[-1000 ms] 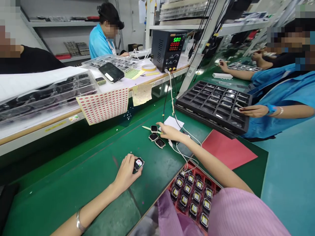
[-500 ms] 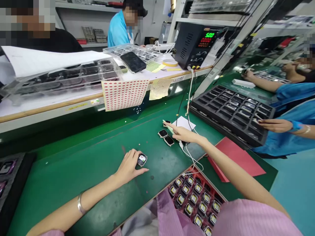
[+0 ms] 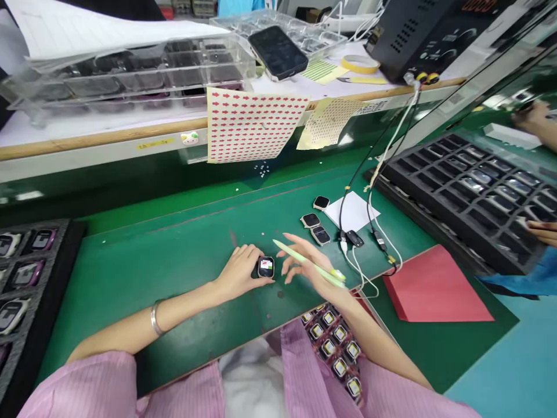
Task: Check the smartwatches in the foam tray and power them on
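The left hand [image 3: 240,273] is gripping a small black smartwatch body [image 3: 266,267], fingers curling around it just above the green bench mat [image 3: 174,244], while the right hand [image 3: 311,271] is holding a pale green stylus [image 3: 289,251] against its palm, fingers spreading open just beside the watch, and three more watch bodies [image 3: 310,220] are lying near a white paper sheet [image 3: 351,211]

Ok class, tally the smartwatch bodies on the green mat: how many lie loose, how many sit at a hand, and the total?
Loose smartwatch bodies: 3
Smartwatch body in the left hand: 1
Total: 4
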The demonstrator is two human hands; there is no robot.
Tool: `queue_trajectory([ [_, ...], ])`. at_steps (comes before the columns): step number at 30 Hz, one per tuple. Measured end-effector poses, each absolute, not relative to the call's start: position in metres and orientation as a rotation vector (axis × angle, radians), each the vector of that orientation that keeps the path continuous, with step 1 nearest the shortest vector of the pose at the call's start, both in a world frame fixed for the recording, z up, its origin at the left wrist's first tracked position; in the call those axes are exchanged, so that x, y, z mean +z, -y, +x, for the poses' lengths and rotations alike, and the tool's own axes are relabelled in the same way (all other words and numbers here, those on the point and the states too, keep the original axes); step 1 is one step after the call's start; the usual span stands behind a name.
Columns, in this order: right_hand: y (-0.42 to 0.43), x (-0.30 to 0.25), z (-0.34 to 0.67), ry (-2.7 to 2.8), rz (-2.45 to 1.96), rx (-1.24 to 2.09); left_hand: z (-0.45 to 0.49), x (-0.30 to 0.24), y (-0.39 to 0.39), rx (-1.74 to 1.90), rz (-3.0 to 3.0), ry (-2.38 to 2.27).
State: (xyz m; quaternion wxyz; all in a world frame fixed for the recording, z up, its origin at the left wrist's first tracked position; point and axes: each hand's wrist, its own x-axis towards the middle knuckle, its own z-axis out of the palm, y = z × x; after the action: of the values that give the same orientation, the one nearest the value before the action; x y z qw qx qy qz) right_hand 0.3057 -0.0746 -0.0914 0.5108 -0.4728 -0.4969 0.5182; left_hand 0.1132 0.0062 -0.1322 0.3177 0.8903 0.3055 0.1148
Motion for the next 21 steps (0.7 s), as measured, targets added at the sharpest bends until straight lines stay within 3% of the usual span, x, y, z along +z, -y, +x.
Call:
queue_trajectory([
  [12,0.044,-0.111,0.372,1.476,-1.774,0.383,0.115,-0.133,-0.028,0.475,2.060,-0.857],
  [21,0.048,-0.134,0.385,1.845,-2.021,0.019,0.191,-0.134,-0.054,0.596,2.262,-0.651],
])
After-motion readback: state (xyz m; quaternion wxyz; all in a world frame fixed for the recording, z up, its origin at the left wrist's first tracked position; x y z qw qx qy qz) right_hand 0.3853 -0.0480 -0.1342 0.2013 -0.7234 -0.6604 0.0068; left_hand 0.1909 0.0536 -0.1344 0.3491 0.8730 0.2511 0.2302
